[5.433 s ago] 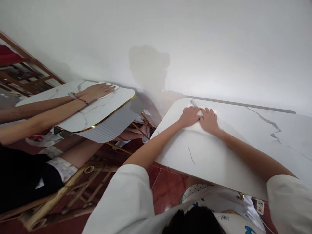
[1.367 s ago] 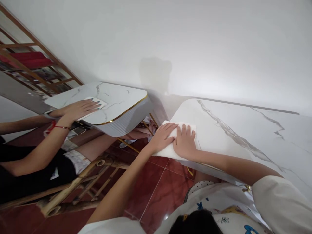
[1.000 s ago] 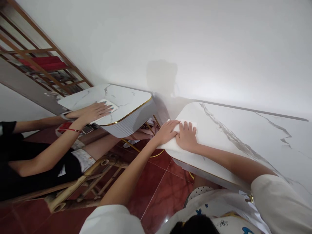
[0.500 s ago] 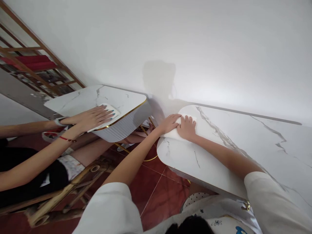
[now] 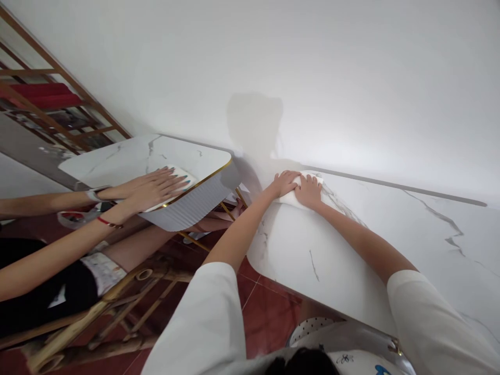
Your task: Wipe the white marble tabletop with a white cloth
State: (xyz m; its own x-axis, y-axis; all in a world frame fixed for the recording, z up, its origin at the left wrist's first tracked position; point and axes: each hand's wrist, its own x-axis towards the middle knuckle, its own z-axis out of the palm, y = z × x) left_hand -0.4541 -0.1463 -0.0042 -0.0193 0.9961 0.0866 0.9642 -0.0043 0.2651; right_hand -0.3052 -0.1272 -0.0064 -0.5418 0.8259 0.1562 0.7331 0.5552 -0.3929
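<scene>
A white cloth [image 5: 291, 199] lies bunched on the white marble-patterned table [image 5: 336, 260], close to its far edge by the wall. My left hand [image 5: 286, 183] rests on the cloth's left part, palm down, its fingers laid over it. Right beside it, my right hand [image 5: 309, 191] presses on the cloth with fingers spread. Both hands are almost touching, and neither is clenched. The cloth's underside and the palms are hidden.
At left, another person's hands [image 5: 156, 190] press a white cloth [image 5: 182, 179] on a second marble-patterned table [image 5: 128, 153] with a gold edge. A bamboo chair [image 5: 117, 307] stands below. A white wall [image 5: 351, 94] rises behind both tables.
Both my hands and the cloth under them have slid away from me and slightly right, toward the wall. The view has shifted a little. The other person's hands stay on their cloth.
</scene>
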